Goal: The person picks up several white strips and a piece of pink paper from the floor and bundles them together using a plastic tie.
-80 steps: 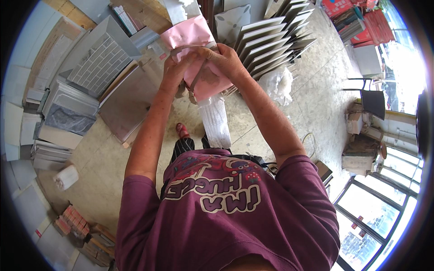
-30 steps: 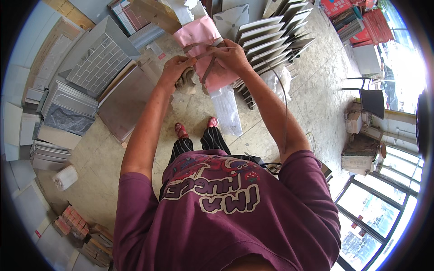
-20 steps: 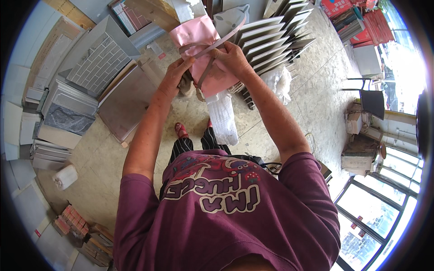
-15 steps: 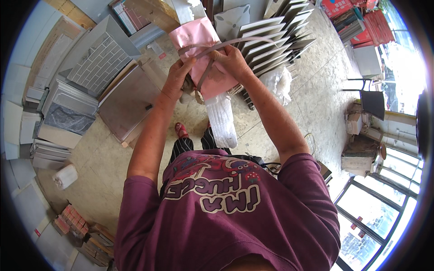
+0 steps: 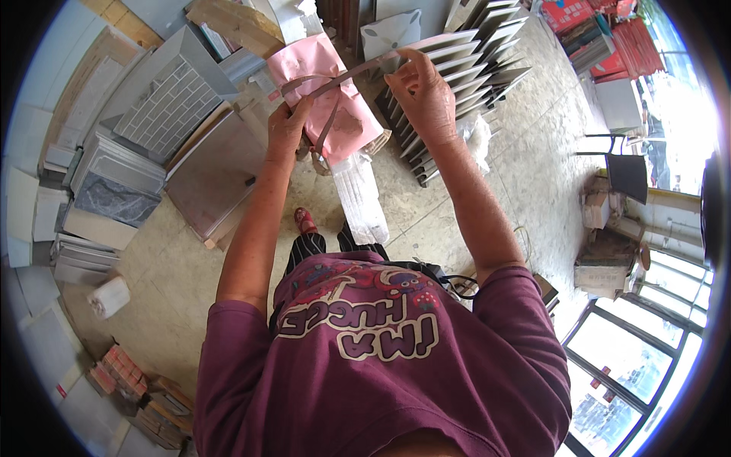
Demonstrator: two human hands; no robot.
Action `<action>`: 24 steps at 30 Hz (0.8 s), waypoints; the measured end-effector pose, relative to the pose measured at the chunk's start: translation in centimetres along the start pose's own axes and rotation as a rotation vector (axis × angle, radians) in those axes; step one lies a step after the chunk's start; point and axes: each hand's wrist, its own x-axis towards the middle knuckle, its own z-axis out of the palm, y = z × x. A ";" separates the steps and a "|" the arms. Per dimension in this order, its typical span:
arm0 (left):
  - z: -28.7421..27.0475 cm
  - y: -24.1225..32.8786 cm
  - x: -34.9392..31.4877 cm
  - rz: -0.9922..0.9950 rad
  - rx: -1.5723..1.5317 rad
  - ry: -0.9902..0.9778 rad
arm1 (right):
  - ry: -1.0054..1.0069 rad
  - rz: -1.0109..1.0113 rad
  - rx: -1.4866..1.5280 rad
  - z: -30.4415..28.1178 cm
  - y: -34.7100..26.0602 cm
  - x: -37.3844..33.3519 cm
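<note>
Pinched brown strap [image 5: 346, 75] tight in left hand [image 5: 289, 126], with pink bundle [image 5: 354, 103] just right of that grip. Had right hand [image 5: 426, 95] out beyond bundle, curled at strap; couldn't tell whether gripping.

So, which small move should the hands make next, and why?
Perhaps the right hand should draw the strap snug: it stretches from the pink bundle toward the right fingertips, while the left hand appears to pinch it at the bundle's edge.
</note>
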 end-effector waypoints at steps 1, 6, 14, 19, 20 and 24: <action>-0.1 -0.1 0.0 0.006 -0.005 -0.003 | 0.025 -0.044 -0.031 -0.2 -0.2 0.3; 0.7 2.2 -1.2 -0.016 -0.001 -0.042 | 0.077 -0.150 -0.336 0.5 2.7 1.2; 0.6 2.4 -1.5 0.081 0.032 -0.066 | 0.131 -0.035 -0.395 -1.8 8.6 1.8; 0.5 2.0 -1.5 0.152 0.103 -0.119 | 0.233 -0.046 -0.327 -3.2 7.7 2.4; 0.6 1.8 -1.6 0.184 0.115 -0.119 | 0.265 -0.062 -0.290 -3.5 7.2 2.5; 1.0 1.5 -1.7 0.227 0.199 -0.105 | 0.378 -0.210 0.002 -5.1 2.8 2.7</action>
